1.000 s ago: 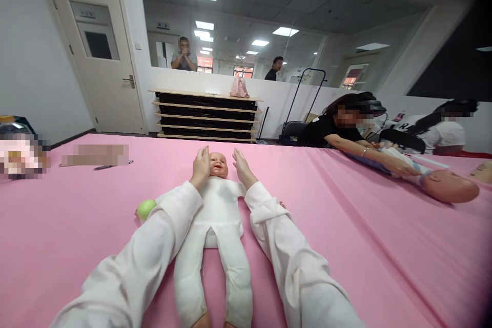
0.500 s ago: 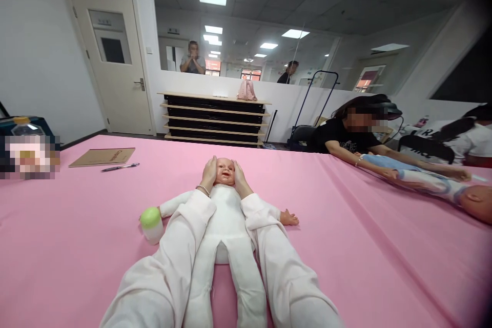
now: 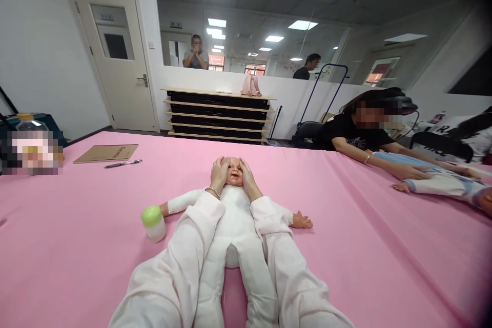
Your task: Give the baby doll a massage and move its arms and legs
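Note:
A baby doll (image 3: 232,215) in a white cloth body lies face up on the pink-covered table, its arms spread and its legs toward me. My left hand (image 3: 219,171) lies along one side of the doll's face (image 3: 235,171), fingers stretched over its temple and the edge of its forehead. On the other side my right hand (image 3: 249,177) rests the same way, fingers straight. Both palms touch the head without wrapping round it. Beside the doll's hand at the left stands a small jar with a green lid (image 3: 153,223).
A brown notebook (image 3: 105,153) and a pen (image 3: 123,163) lie at the far left, near a bottle (image 3: 28,125). At the right another person (image 3: 357,133) leans over a second doll (image 3: 442,184). Shelves (image 3: 219,113) stand beyond the pink table (image 3: 346,246).
My hands have shifted from the sides of the doll's head inward over its temples, covering more of the face. The other person's hands have moved, and the second doll's arm now shows.

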`<control>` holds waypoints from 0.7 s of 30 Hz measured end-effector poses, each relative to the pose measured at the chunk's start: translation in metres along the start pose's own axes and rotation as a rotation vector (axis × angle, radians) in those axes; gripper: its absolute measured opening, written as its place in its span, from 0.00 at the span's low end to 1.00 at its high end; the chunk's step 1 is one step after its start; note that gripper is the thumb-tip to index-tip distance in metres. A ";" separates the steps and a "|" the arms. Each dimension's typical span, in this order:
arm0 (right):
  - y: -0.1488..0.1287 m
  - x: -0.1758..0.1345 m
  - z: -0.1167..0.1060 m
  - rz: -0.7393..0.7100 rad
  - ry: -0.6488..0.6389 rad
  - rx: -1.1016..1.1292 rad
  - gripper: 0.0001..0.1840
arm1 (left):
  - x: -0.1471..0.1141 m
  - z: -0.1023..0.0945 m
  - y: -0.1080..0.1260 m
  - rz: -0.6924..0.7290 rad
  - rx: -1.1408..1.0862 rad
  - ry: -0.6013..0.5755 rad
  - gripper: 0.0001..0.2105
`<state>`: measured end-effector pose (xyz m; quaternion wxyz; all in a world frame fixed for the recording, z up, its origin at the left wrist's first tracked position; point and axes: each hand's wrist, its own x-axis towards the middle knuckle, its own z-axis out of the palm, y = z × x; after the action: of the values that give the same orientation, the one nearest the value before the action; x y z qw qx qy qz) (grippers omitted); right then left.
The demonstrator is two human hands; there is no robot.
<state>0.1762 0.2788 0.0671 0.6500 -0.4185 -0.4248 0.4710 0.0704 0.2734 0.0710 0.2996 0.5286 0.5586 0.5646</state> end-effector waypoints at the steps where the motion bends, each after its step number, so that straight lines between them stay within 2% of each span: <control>1: 0.000 -0.001 0.000 -0.001 -0.006 -0.001 0.18 | -0.001 -0.001 0.001 -0.005 0.004 0.000 0.19; 10: 0.000 -0.012 -0.007 -0.059 -0.066 -0.020 0.24 | -0.013 -0.005 0.015 0.029 0.098 -0.031 0.22; 21: -0.001 -0.016 -0.006 -0.116 -0.025 -0.143 0.26 | -0.016 -0.006 0.019 0.058 0.154 -0.043 0.23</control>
<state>0.1791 0.2625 0.0641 0.6392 -0.4326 -0.4891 0.4063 0.0734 0.2527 0.0861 0.2534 0.5780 0.5783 0.5169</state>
